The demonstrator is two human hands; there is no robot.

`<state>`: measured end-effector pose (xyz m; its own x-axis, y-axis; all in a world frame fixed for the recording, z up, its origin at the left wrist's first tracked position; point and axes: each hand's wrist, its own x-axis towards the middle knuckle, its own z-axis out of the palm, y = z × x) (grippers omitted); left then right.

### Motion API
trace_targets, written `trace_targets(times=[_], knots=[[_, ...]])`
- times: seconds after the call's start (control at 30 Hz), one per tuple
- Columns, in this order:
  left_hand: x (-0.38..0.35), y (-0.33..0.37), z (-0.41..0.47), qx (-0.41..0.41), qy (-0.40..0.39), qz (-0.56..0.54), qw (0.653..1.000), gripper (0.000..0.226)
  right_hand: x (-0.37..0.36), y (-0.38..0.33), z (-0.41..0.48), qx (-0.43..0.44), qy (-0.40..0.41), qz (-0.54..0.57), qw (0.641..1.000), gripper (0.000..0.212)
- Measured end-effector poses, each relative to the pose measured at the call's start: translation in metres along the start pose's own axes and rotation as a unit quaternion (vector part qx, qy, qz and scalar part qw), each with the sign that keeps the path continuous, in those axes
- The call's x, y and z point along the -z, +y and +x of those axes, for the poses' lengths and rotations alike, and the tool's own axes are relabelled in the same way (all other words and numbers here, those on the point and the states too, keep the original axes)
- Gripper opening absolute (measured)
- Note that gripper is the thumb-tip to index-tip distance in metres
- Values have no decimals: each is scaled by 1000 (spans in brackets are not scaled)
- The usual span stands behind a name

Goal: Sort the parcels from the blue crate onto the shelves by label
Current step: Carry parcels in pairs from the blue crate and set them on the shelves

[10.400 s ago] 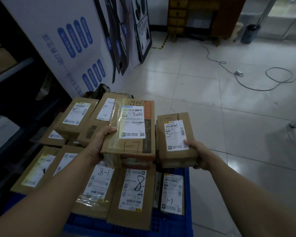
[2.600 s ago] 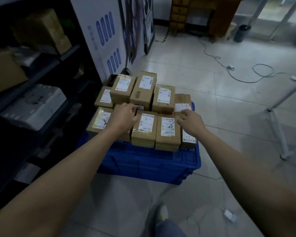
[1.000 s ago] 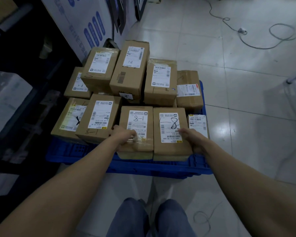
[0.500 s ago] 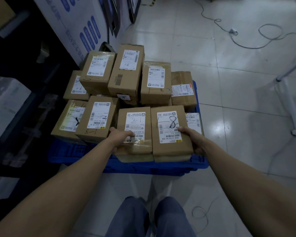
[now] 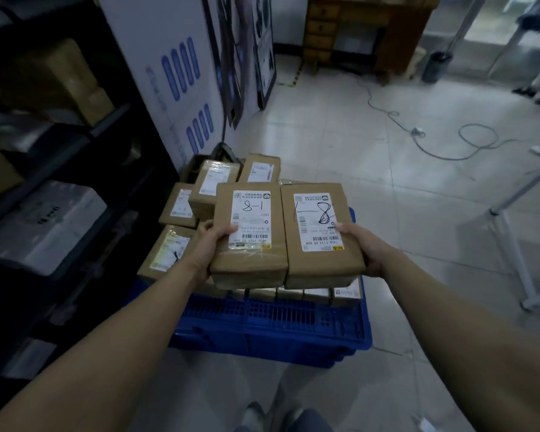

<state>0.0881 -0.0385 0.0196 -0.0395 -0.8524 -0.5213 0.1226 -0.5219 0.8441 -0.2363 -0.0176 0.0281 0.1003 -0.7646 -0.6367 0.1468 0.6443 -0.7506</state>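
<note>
Closest in, both forearms reach forward over the near wall of the blue crate (image 5: 272,319). And they're up! Half a second ago these two boxes lay in the front row of the pile with the hands just settling on them; now both are lifted clear and hang above the crate. The pick is done, and the carry to the rack comes next, I'd judge.

The left hand (image 5: 211,244) clamps the left parcel (image 5: 250,263) at its near left edge, thumb on top across the label. The right hand (image 5: 360,247) is wrapped round the right parcel (image 5: 323,260) at its near right edge, thumb on top too. The two boxes are pressed side to side, touching.

Both lie flat, labels up, with the long axis running straight away from the person and a short end facing them. The left one reads "8-1" in pen. The right one shows an 8 and a dash, possibly the same code turned round.

Beyond, the remaining parcels (image 5: 214,182) fill the crate, so plenty is left to sort. The shelves (image 5: 106,120) stand just left, a cable (image 5: 468,141) trailing over the tiled floor (image 5: 340,145) behind.
</note>
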Motion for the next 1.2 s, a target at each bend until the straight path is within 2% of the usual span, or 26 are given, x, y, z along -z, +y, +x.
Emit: trace_targets(times=[0.07,0.2,0.3,0.4,0.53,0.67,0.77,0.93,1.2], knots=[[8,18,-8,-20,-12,-25,999,65,-12,-16,1,12,4,3,1000,64],[33,44,-29,-63,19,-61,996,62,-47,-45,10,13,-37,-2,999,38],[63,56,-52,-82,64,-73,992,71,-85,-68,23,25,-76,-37,996,27],[96,59,-82,-104,125,-111,980,75,-134,-87,34,22,-143,-78,986,27],[129,48,-139,-136,242,-178,944,68,-205,-95,39,47,-242,-141,959,43],[150,14,-208,-156,357,-243,888,62,-280,-82,32,47,-344,-200,916,49],[159,-23,-269,-167,443,-282,835,62,-337,-55,12,16,-412,-240,879,51],[157,-88,-385,-191,561,-317,741,65,-424,16,-54,-17,-528,-297,796,55],[113,-202,-578,-245,698,-367,564,80,-516,160,-221,-43,-670,-361,647,53]])
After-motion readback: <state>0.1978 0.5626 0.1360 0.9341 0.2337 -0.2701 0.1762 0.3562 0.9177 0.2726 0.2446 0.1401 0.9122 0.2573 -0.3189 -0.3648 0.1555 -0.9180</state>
